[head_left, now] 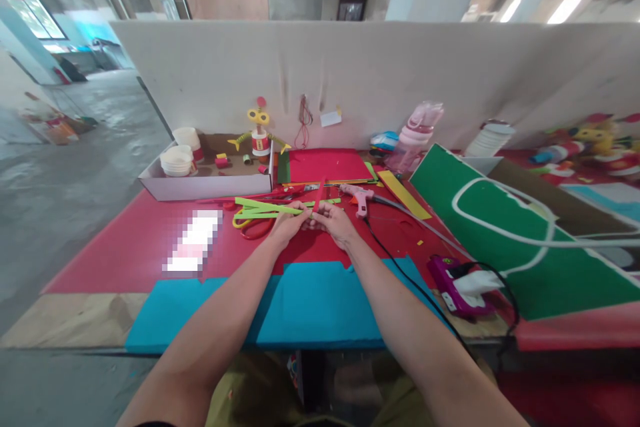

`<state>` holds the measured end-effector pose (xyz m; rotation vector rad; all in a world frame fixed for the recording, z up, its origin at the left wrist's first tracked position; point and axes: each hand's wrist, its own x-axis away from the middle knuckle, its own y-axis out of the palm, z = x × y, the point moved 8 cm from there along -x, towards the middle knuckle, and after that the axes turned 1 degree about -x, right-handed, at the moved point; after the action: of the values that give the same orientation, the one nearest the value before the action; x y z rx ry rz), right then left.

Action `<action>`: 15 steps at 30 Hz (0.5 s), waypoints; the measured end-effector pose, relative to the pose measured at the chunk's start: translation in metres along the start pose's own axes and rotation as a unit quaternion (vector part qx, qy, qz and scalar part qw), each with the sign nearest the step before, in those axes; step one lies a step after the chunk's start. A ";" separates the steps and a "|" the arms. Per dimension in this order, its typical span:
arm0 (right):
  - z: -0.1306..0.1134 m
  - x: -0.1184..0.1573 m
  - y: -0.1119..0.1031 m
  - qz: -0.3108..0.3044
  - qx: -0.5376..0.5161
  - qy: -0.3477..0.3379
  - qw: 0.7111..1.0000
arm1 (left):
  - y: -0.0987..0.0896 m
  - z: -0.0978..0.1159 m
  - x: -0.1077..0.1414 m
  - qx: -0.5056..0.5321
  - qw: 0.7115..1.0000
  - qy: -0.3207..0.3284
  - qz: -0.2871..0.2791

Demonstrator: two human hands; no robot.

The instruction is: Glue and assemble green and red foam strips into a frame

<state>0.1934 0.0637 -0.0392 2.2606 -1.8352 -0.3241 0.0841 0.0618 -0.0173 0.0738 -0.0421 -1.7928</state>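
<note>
My left hand [289, 225] is closed, its thumb and fingers pinching light green paper strips [257, 208] that fan out to the left. Fingertips meet in the middle, where my right hand [336, 223] grips the lower end of a red paper strip [321, 192] pointing up and away. How the strips join between the fingers is too small to make out. Under and behind the left hand lie scissors with red handles [254, 230] and a yellow-handled pair beside them. A pink hot glue gun [357, 197] rests just beyond the right hand.
A white box [210, 187] at the left holds paper cups and a yellow paper figure [260, 140]. Red sheets [327, 165] lie behind the hands. Blue foam [320, 307] lines the front edge. A purple power strip [457, 290], cables and a green board [505, 233] occupy the right.
</note>
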 end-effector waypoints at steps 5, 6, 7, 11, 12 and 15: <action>0.001 0.000 -0.001 0.016 -0.015 0.006 1.000 | -0.001 0.001 0.000 -0.007 1.000 0.005 0.003; 0.001 0.001 -0.001 0.017 -0.018 0.005 1.000 | -0.001 0.001 0.000 -0.005 1.000 0.007 0.002; 0.001 0.001 0.000 0.017 -0.021 0.003 1.000 | -0.001 0.001 0.000 -0.002 1.000 0.011 0.002; -0.002 0.002 0.001 0.015 -0.017 -0.007 1.000 | -0.001 0.002 0.001 0.012 1.000 0.012 0.004; -0.002 0.002 0.001 0.016 -0.013 -0.008 1.000 | -0.001 0.002 0.001 0.013 1.000 0.011 0.006; -0.002 0.001 0.000 0.009 -0.005 -0.004 1.000 | -0.001 0.003 0.002 0.010 1.000 0.008 0.011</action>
<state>0.1942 0.0627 -0.0370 2.2378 -1.8528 -0.3382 0.0823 0.0601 -0.0148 0.1025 -0.0492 -1.7697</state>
